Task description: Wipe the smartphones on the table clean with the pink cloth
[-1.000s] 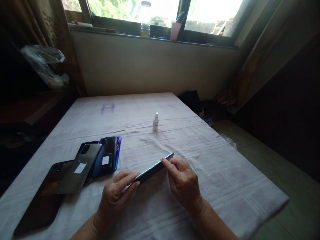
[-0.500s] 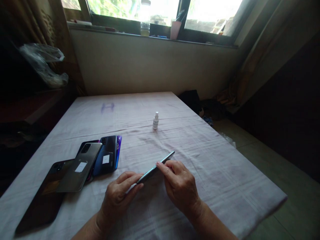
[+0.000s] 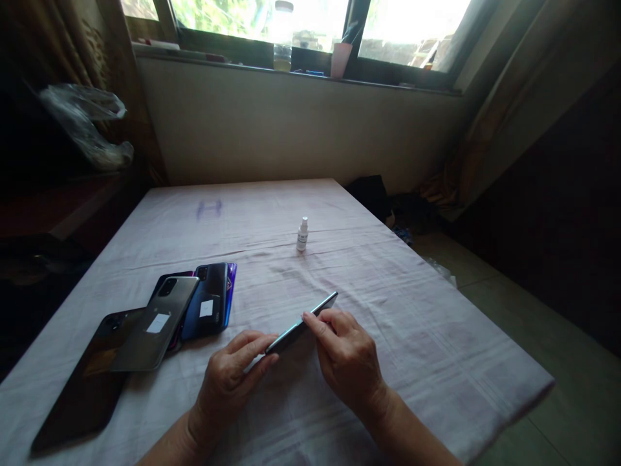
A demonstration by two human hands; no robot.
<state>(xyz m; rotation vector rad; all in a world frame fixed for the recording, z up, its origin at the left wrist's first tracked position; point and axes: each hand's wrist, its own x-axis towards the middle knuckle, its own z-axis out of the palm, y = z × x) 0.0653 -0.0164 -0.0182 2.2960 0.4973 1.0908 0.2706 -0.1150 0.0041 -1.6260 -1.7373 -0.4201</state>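
Two hands are working a tilted smartphone (image 3: 291, 332), and I'm watching the grip.
The left hand (image 3: 228, 375) is pinching one end; the right hand (image 3: 352, 353) is resting a digit on its long edge, hidden fingers leaving me unable to tell if they're gripping. The smartphone is slanting between them, over the tablecloth (image 3: 427, 336). Firm left, light right is looking wisest to me, with the grey stickered handset (image 3: 145, 346) lying left and the white dropper bottle (image 3: 302, 236) standing beyond.

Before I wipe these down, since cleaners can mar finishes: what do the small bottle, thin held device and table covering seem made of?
Small bottle: smooth, opaque white, so probably plastic. Thin device: glossy metal or plastic; its bright edge fits either. Table covering: likely matte fabric, given its wrinkles.
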